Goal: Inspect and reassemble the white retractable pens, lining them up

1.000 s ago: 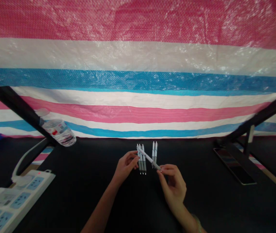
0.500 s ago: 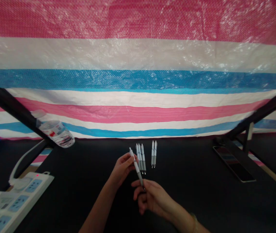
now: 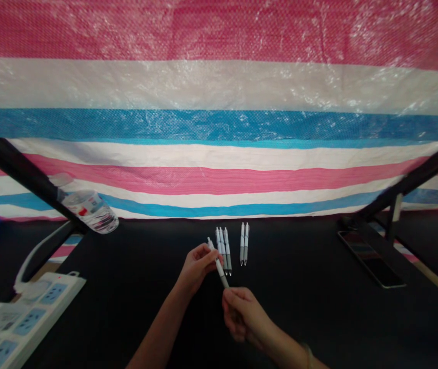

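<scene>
A white pen with a grey grip [image 3: 221, 271] slants between my two hands above the black table. My left hand [image 3: 197, 264] pinches its upper, white part between thumb and fingers. At the lower end, my right hand [image 3: 245, 312] is closed round the tip, which its fingers hide. Just beyond my left hand lie three similar pens [image 3: 224, 248] side by side, partly covered by that hand. To their right rests a pair of the same pens [image 3: 244, 243], parallel and close together.
On the left sit a white power strip [image 3: 30, 318] with a plugged-in cable and a clear plastic bottle [image 3: 98, 214] lying tilted by a black bar. A phone [image 3: 371, 259] lies at the right near another black bar [image 3: 407, 179]. Behind the table [image 3: 299, 307] hangs a striped sheet [image 3: 219, 125].
My right hand has closed its fingers round the pen's lower end, where the tip showed before. The pen and my left hand have shifted slightly right and down.
</scene>
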Demonstrator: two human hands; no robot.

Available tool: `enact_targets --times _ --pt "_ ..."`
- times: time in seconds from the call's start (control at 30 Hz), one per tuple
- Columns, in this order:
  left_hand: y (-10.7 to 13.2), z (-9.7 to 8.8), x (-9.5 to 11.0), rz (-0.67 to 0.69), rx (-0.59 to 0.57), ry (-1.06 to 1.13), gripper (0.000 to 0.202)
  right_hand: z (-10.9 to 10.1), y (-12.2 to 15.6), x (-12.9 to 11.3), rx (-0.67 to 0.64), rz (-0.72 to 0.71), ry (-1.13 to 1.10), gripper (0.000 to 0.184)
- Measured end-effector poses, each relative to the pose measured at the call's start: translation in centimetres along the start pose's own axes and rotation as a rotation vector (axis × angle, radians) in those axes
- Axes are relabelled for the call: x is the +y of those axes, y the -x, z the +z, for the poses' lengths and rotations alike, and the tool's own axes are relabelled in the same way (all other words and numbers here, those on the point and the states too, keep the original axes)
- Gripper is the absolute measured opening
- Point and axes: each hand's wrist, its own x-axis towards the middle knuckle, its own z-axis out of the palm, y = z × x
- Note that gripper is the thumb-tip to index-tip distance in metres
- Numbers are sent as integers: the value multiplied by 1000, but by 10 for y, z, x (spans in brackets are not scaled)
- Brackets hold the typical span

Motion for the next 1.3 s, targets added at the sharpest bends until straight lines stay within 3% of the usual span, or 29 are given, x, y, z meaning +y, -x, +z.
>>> enact_targets --times 0.23,0.57,1.3 --pt "-3 -3 -2 -32 -9 49 35 -4 -1 -7 -32 85 -222 47" --pt "-4 -6 -1 -31 2 49 34 -8 0 -8 -50 95 -187 38" --pt "-5 -8 -1 -32 -14 60 33 -11 0 -6 -49 113 -205 38"
